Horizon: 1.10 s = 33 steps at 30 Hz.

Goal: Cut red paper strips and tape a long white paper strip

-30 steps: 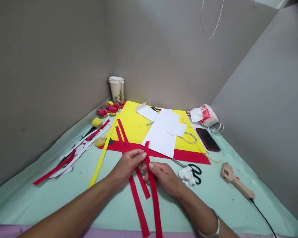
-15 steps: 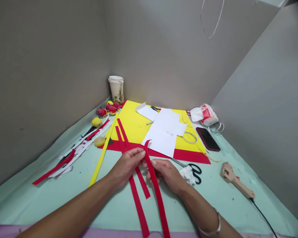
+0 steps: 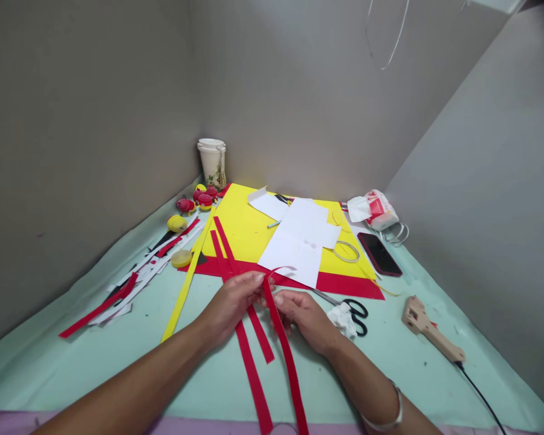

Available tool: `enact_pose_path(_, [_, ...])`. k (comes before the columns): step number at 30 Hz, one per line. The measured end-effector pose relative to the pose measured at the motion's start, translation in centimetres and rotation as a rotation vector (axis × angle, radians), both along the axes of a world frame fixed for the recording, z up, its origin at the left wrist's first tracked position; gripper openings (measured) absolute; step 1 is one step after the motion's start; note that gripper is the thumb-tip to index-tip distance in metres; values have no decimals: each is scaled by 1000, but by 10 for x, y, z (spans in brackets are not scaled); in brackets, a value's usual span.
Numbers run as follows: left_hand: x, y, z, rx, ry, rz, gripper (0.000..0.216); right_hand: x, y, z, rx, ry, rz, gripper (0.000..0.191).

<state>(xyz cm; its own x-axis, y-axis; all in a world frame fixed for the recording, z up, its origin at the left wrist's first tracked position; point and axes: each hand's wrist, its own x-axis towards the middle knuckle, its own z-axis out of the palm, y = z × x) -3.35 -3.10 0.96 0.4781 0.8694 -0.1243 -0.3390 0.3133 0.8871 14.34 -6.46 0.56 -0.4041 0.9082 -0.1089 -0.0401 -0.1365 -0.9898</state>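
Between both hands runs a long red paper strip (image 3: 286,356), its near end reaching the table's front edge and its far tip curling to the right. My left hand (image 3: 240,297) pinches it near the top between thumb and fingers. Just below and to the right, my right hand (image 3: 304,315) has its fingers closed around the strip's edge; some fingertips are hidden behind it. Two more red strips, a longer one (image 3: 252,374) and a shorter one (image 3: 262,338), lie on the table under my left hand.
Yellow sheet (image 3: 236,223), red sheet (image 3: 344,285) and white paper (image 3: 294,254) lie ahead. Scissors (image 3: 357,309) and crumpled tissue (image 3: 342,319) sit right, then a glue gun (image 3: 433,332) and phone (image 3: 379,254). Leftward are paper scraps (image 3: 118,302), tape (image 3: 181,259) and a cup (image 3: 213,163).
The held strip's far tip has swung from pointing up to curling over to the right. The strip has turned more edge-on; both hands stay nearly in place.
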Motion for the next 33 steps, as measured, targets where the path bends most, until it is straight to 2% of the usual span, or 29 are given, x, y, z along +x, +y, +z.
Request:
enact_pose_path(6, [1,0,1,-58,13,6,21,0,0,1,-9,-12,-14,33])
enact_pose_path(16, [0,0,-5,39,110,-36,26,0,1,-3,21,-30,58,38])
enact_pose_path(22, [0,-1,-6,88,173,-7,26,1,2,-7,-37,2,28,35])
enact_pose_path(29, [0,-1,-4,19,157,-30,32,0,2,-4,-60,13,-33,37])
enact_pose_path(33, [0,-1,-4,-7,124,-13,27,-2,2,-1,-73,30,-55,35])
